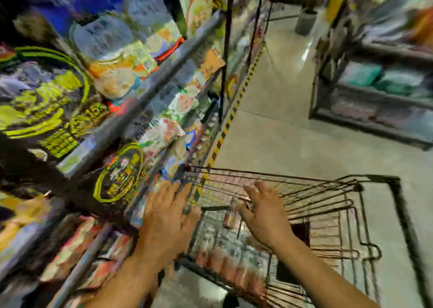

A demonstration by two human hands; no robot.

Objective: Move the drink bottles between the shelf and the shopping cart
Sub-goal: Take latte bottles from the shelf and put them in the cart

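The frame is heavily blurred. A wire shopping cart (pixel 328 190) stands in the aisle at the lower right. Inside it lie several blurred bottles (pixel 228 264) with reddish-brown contents, and one more bottle (pixel 230 216) shows near the cart's middle. My left hand (pixel 168 216) hovers over the cart's left edge, fingers spread, holding nothing. My right hand (pixel 264 211) is over the basket, fingers relaxed and spread, also with nothing in it. The shelf (pixel 150 82) runs along the left, packed with colourful packages too smeared to identify.
A yellow-and-black hazard stripe (pixel 234 110) marks the floor along the shelf base. Another shelving unit (pixel 375 92) with teal packs stands at the right across the concrete aisle. A grey bin (pixel 305 21) sits far back.
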